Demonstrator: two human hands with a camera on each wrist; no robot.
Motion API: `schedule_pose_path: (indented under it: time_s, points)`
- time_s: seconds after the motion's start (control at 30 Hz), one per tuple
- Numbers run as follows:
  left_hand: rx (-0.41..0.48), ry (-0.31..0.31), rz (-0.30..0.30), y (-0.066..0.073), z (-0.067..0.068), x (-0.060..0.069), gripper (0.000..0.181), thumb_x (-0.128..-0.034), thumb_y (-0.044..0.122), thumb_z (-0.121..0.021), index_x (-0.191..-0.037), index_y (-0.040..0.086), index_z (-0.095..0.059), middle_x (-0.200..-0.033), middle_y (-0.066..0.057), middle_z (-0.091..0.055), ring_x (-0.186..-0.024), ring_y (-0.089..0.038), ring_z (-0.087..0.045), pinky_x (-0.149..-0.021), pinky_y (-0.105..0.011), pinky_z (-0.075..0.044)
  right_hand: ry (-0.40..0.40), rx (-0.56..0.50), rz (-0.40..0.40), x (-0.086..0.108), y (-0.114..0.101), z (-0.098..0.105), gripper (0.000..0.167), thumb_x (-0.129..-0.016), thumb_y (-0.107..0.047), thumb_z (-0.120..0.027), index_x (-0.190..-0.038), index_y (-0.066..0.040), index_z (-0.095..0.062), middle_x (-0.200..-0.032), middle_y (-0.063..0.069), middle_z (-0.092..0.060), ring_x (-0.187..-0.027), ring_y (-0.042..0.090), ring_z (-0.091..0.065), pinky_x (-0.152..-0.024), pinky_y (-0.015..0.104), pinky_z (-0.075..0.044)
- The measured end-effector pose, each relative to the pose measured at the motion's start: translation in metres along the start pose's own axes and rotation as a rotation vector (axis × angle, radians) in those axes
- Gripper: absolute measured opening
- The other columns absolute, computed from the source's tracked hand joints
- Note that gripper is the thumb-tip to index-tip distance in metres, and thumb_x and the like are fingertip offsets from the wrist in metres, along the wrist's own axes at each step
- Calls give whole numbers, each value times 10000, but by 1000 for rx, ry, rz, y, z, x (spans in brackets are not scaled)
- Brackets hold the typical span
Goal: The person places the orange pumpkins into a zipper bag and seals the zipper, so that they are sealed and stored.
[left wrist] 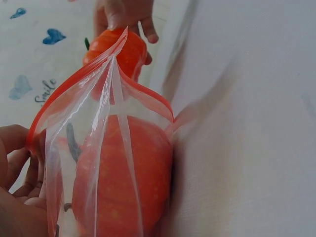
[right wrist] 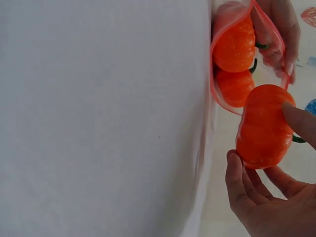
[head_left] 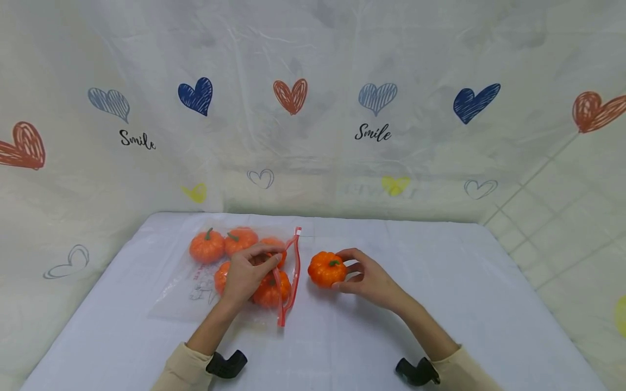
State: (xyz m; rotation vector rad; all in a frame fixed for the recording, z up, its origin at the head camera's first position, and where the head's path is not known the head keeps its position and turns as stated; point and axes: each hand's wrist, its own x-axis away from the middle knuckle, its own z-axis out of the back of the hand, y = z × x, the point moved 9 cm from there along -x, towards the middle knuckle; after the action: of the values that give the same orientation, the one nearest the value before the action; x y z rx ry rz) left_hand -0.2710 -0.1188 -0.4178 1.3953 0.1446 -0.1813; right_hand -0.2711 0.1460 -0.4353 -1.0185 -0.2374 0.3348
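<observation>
A clear zip bag with a red zip edge lies on the table, its mouth facing right and parted. Inside are several small orange pumpkins with green stems. My left hand pinches the upper lip of the bag's mouth, also seen in the left wrist view beside the red zip edge. To the right of the mouth, my right hand grips one orange pumpkin between thumb and fingers. In the right wrist view this pumpkin is held just outside the parted bag.
A white cloth covers the table. Behind it hangs a pale sheet printed with hearts and the word Smile. Dark wrist-worn devices sit at both cuffs.
</observation>
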Motion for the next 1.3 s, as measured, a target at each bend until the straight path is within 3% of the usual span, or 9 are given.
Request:
schedule_pose_path:
  time_s: [0.43, 0.8, 1.3]
  points:
    - [-13, 4, -15, 1, 2, 0, 187, -945, 217, -783, -1118, 153, -808, -1034, -120, -768, -845, -199, -655, -723, -208, -600, -41, -13, 11, -3, -8, -19, 636, -867, -230, -855, -1416, -159, -541, -1450, 87, -566, -1161, 234, -646, -926, 312, -619]
    - [2, 3, -8, 1, 0, 0, 192, -947, 188, -778, -1118, 107, -801, -1036, -131, -772, -832, -199, -668, -725, -239, -618, -84, -16, 17, -4, -11, -34, 636, -872, -228, -850, -1423, -156, -540, -1449, 77, -564, -1179, 232, -634, -922, 295, -616]
    - [28, 3, 3, 3, -1, 1, 172, -943, 190, -782, -1104, 133, -804, -1019, -140, -758, -759, -177, -687, -699, -286, -631, -135, -4, 42, -7, -18, -53, 664, -866, -200, -855, -1444, -171, -530, -1471, 38, -571, -1235, 267, -628, -955, 385, -617]
